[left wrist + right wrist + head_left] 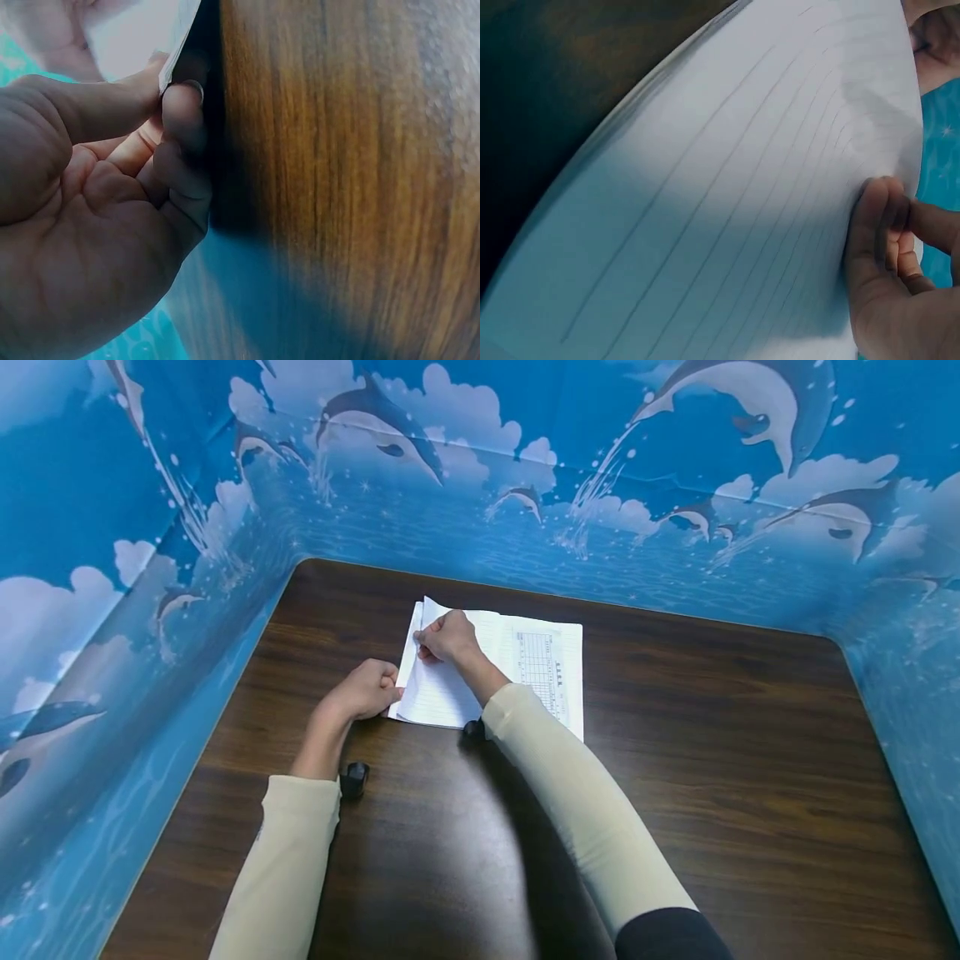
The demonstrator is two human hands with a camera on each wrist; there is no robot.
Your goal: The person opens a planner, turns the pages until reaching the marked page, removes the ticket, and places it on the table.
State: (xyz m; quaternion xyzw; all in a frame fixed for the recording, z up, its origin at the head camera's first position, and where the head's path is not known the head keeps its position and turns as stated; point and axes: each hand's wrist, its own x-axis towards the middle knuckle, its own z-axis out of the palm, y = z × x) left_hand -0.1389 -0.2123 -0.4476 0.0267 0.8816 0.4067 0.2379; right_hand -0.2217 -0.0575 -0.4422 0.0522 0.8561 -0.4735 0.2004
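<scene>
An open notebook (491,627) with lined pages lies near the far side of the table; its right page carries a printed grid. My left hand (365,690) pinches the notebook's lower left corner between thumb and fingers, and the left wrist view shows the page edges (180,45) caught there. Across the left page reaches my right hand (450,639), its thumb and fingertips pinching a lined page (735,172) near the outer edge. That page's upper corner stands raised off the sheets beneath it. In the right wrist view the sheet bows in a curve.
A dark brown wooden table (712,777) extends to both sides and toward me. Blue cloth (480,527) printed with dolphins hangs along its far and side edges. Small black devices (354,779) sit at both wrists.
</scene>
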